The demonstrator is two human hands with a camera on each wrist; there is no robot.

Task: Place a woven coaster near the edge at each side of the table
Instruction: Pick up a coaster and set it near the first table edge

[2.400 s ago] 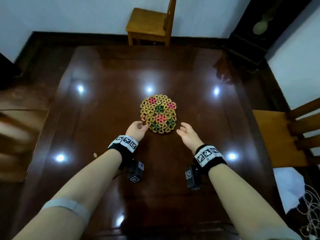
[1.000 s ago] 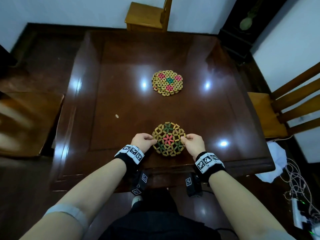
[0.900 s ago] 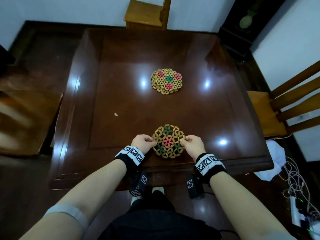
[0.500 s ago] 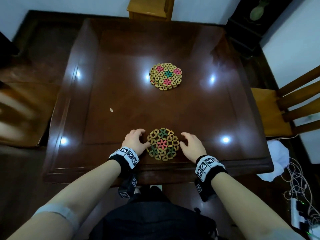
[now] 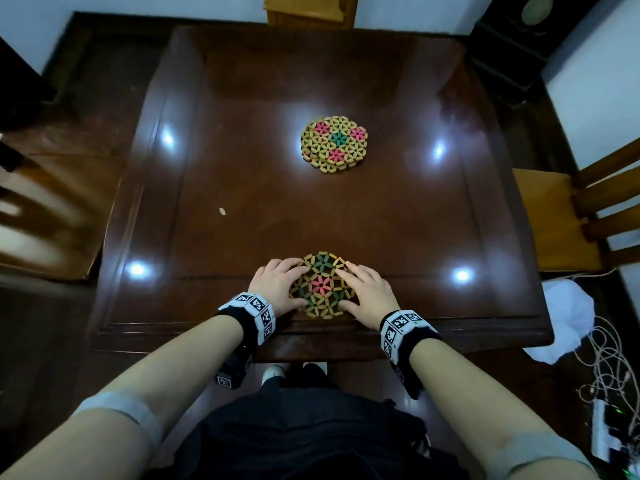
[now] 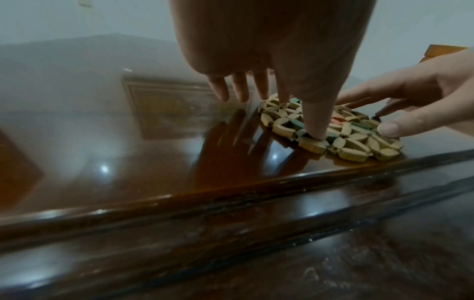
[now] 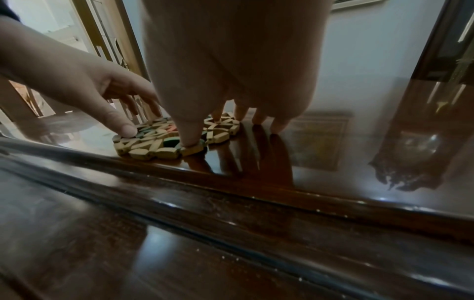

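Observation:
A round woven coaster of tan, green and pink pieces lies flat on the dark glossy table, close to its near edge. My left hand rests on the coaster's left rim with straight fingers, its thumb pressing down on the weave. My right hand lies on the right rim the same way, thumb on the coaster. More coasters sit as a stack at the table's middle.
Wooden chairs stand at the far side, the right and the left. A small pale crumb lies on the table's left half. White cloth and cables lie on the floor at right.
Both hands carried one coaster from the middle stack to the near edge and set it down. In the last half second they moved from beside it onto its rim.

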